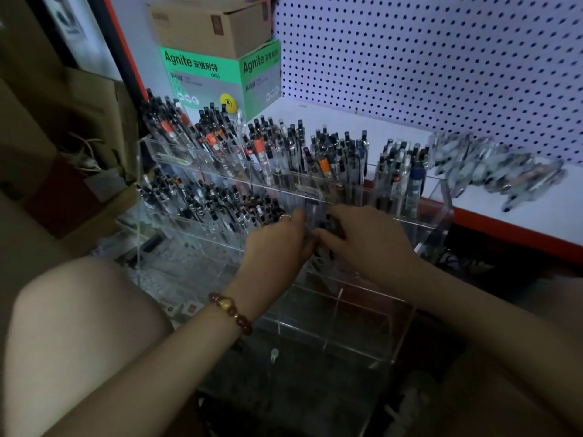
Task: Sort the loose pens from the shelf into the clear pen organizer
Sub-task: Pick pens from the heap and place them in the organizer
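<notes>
Pegboard shelf (394,134), clear organizer (437,222), left hand (277,247) and right hand (369,244) meeting (fingers (344,212) blurred, cannot tell grip), loose pens (492,171) smeared

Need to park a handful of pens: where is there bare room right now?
Free: white shelf between the pegboard and the organizer; also its lowest front compartments. Crowded: its upper two rows, packed with pens, and the loose pens piled at right.

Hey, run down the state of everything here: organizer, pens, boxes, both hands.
clear pen organizer: back tiers filled, front compartments empty
loose pens: lying piled on the shelf
green box: closed, upright
cardboard box: stacked on green box
left hand: at middle tier, grip unclear
right hand: at middle tier, grip unclear
</notes>
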Demonstrator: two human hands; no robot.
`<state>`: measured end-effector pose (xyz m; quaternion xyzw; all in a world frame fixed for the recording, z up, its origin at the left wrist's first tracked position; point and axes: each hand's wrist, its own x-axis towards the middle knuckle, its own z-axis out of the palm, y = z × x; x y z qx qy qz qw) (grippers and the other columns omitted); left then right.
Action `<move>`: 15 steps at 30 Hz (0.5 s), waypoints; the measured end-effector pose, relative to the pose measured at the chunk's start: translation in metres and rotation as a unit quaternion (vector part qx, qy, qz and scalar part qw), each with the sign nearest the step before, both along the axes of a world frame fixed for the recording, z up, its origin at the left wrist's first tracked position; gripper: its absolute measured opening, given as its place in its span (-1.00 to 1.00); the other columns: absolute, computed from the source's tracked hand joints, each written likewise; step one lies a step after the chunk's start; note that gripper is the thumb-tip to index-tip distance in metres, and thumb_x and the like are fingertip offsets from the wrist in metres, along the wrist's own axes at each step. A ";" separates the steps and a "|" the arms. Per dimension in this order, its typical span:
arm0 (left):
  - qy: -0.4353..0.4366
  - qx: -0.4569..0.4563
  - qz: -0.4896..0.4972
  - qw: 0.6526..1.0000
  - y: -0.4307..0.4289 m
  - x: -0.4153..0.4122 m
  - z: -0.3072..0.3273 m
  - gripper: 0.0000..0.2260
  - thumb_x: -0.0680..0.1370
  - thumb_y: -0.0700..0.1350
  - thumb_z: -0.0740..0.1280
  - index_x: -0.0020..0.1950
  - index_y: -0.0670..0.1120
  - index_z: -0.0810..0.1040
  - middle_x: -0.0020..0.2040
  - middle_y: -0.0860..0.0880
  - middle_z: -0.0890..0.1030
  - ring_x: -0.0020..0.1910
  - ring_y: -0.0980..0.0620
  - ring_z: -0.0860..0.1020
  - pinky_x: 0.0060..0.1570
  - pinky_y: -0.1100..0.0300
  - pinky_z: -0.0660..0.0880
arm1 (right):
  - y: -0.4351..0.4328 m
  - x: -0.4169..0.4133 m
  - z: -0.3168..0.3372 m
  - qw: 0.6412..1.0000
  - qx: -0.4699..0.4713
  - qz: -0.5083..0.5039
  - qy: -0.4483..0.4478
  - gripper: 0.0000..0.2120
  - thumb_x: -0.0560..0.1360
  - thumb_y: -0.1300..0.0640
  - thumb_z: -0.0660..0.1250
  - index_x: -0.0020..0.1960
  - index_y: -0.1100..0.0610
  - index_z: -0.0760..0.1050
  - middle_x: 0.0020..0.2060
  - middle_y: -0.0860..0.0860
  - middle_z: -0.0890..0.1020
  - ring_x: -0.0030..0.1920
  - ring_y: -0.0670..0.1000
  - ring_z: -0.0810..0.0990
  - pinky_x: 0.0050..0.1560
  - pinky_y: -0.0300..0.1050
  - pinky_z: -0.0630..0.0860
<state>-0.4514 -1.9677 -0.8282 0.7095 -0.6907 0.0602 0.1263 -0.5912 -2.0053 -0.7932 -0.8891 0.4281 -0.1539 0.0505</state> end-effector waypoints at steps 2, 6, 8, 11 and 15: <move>-0.015 -0.007 -0.003 1.000 -0.002 -0.001 -0.002 -0.67 0.64 0.12 0.09 0.28 -0.07 0.27 0.02 0.00 0.58 -0.14 -0.03 0.62 -0.39 0.18 0.30 | -0.001 -0.001 -0.002 0.999 0.039 0.006 -0.007 -0.78 0.55 -0.11 0.26 0.00 0.05 0.46 -0.26 -0.06 0.54 -0.19 0.00 0.54 -0.32 -0.15 0.36; 0.003 -0.038 -0.038 0.999 -0.006 0.004 -0.005 -0.71 0.63 0.11 0.14 0.23 -0.05 0.36 0.04 0.01 0.60 -0.11 -0.03 0.62 -0.34 0.18 0.35 | -0.002 -0.007 -0.002 0.997 0.066 0.010 0.033 -0.76 0.55 0.02 0.29 0.17 0.09 0.49 -0.01 0.03 0.63 -0.01 0.05 0.58 -0.13 -0.12 0.44; 0.020 -0.049 -0.074 0.996 -0.007 0.003 -0.006 -0.70 0.62 0.09 0.16 0.23 -0.07 0.41 0.07 -0.01 0.59 -0.10 -0.04 0.62 -0.30 0.15 0.42 | -0.003 -0.010 -0.004 0.994 0.069 0.006 0.079 -0.81 0.56 0.03 0.26 0.07 0.13 0.49 -0.04 0.07 0.61 -0.01 0.09 0.57 -0.18 -0.14 0.36; 0.043 -0.052 -0.102 0.993 -0.008 0.002 -0.008 -0.70 0.61 0.05 0.20 0.22 -0.12 0.43 0.08 -0.07 0.58 -0.09 -0.10 0.61 -0.26 0.09 0.47 | 0.000 -0.011 -0.010 0.992 0.081 -0.007 0.094 -0.87 0.57 0.04 0.24 -0.02 0.11 0.43 -0.04 0.10 0.58 0.00 0.12 0.56 -0.18 -0.15 0.31; 0.110 -0.061 -0.146 0.981 -0.008 0.010 0.000 -0.72 0.58 0.00 0.28 0.18 -0.16 0.44 0.03 -0.10 0.57 -0.09 -0.11 0.60 -0.21 0.08 0.49 | 0.003 -0.009 -0.011 0.995 0.088 -0.014 0.053 -0.85 0.55 0.06 0.28 0.05 0.13 0.46 -0.01 0.12 0.61 0.02 0.12 0.57 -0.16 -0.12 0.38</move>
